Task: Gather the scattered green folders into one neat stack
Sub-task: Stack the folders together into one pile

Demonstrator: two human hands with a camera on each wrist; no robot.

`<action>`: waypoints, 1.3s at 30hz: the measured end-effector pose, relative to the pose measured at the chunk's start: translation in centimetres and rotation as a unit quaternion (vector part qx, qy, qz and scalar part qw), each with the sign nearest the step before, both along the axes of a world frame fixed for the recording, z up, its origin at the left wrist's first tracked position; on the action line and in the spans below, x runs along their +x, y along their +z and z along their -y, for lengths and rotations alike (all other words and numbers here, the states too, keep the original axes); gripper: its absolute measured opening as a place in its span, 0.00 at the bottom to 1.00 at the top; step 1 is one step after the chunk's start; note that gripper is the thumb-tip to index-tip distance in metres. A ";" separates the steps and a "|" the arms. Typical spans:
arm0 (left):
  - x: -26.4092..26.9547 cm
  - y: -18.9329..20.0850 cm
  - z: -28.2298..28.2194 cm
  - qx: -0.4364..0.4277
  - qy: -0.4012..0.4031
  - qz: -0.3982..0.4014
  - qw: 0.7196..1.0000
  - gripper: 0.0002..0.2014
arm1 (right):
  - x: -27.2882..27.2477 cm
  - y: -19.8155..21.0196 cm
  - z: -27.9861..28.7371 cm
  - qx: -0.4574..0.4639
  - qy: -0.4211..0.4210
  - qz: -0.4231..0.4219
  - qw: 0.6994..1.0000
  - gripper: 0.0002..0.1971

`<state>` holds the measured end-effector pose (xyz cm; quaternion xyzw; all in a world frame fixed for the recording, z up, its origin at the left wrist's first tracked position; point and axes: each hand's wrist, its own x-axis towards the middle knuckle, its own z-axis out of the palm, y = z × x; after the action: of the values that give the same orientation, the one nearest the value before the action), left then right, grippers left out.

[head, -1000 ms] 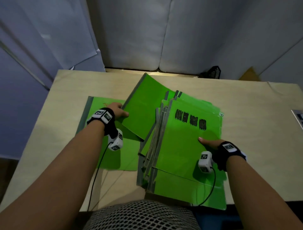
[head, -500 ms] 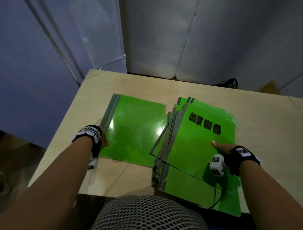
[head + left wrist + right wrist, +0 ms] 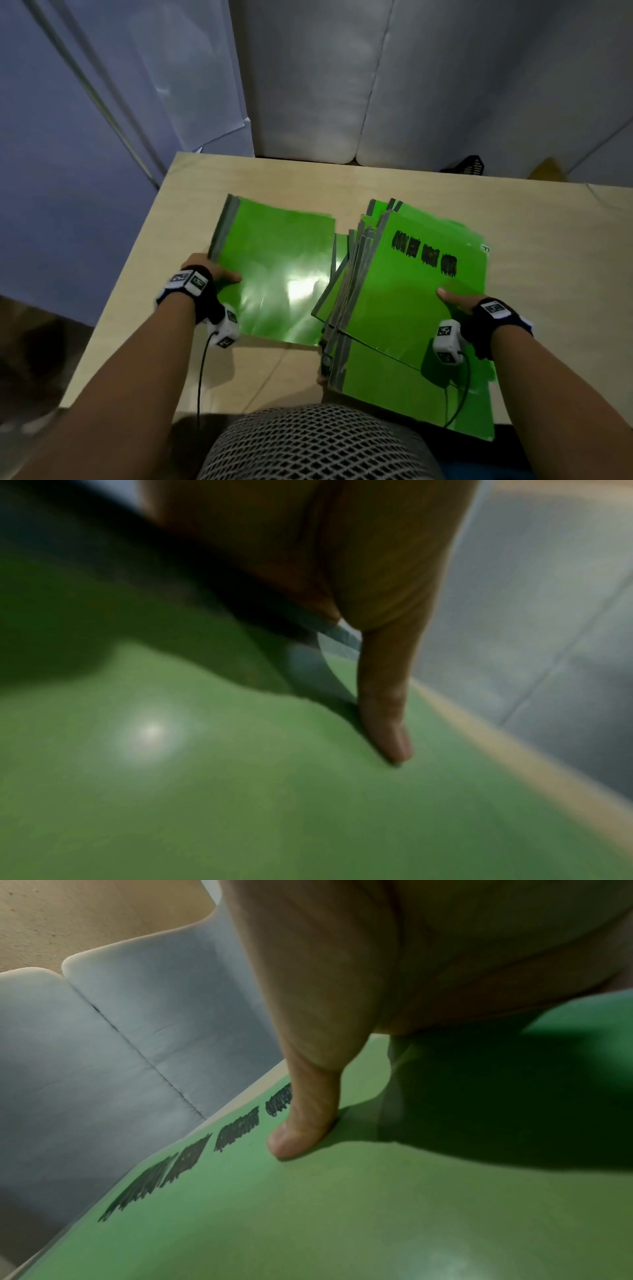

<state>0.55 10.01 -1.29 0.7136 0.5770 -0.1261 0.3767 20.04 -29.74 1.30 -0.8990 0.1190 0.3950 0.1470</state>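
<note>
Two flat green folders with grey spines lie stacked at the left of the table. My left hand grips their left edge near the spine, thumb flat on the glossy cover, fingers hidden below. To the right sits an untidy, fanned pile of several green folders; its top cover carries black scribbles. My right hand holds the pile's right side, thumb pressed on the top cover, fingers out of sight. The two groups slightly overlap in the middle.
The pile's lowest folders overhang the table's near edge, by a grey mesh surface. Grey cushions stand behind the table, with a black basket at the back right. Bare tabletop shows to the far right and behind the folders.
The folder that my left hand held tilted up a second ago now lies flat on the left one. My left hand has moved to their left edge. The right hand stays put.
</note>
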 end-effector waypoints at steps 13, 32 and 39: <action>7.9 15.2 2.4 -0.093 -0.077 0.311 0.943 0.10 | 1.4 -2.7 1.7 0.116 -0.181 -0.032 0.976 0.56; 10.7 -1.6 19.4 -0.095 -0.178 0.016 0.979 0.58 | 2.0 -6.1 4.8 0.217 -0.250 0.023 0.943 0.76; 11.2 -1.7 21.3 -0.184 -0.122 0.056 0.974 0.52 | 2.9 -5.5 5.3 0.156 -0.202 0.084 0.963 0.54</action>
<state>11.71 -11.33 -2.96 0.7027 0.4308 -0.2350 0.5152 22.91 -34.99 -4.24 -0.8522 0.2219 0.2934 0.3720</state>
